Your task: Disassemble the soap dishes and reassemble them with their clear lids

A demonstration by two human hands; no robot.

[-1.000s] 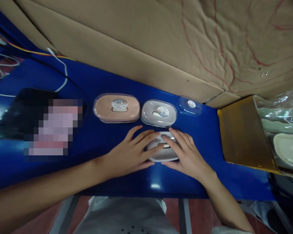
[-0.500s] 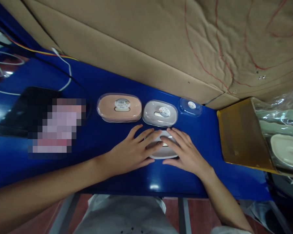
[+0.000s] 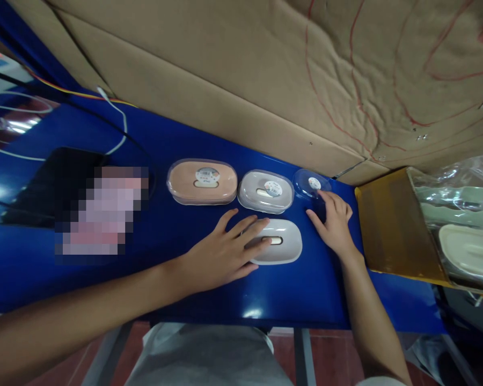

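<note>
A pale grey oval soap dish [image 3: 290, 250] with a slot in its middle lies on the blue table. My left hand [image 3: 229, 246] rests over its left side with fingers spread. Farther right, my right hand [image 3: 335, 222] is at a clear plastic lid [image 3: 301, 184] bearing a round label, its fingertips at the lid's right edge and the thumb held apart. Behind the dish sit a grey dish under a clear lid [image 3: 249, 195] and, to its left, a larger peach dish under a clear lid [image 3: 181, 179], both labelled.
An open cardboard box [image 3: 380, 230] with wrapped green and cream plastic pieces stands on the right. A black flat device [image 3: 36, 198] and a white cable [image 3: 124, 126] lie on the left. Brown cardboard [image 3: 225, 96] walls the table's back edge.
My right hand has left the grey dish and moved right and away from me to the clear lid. My left hand stays on the dish. The view has shifted slightly.
</note>
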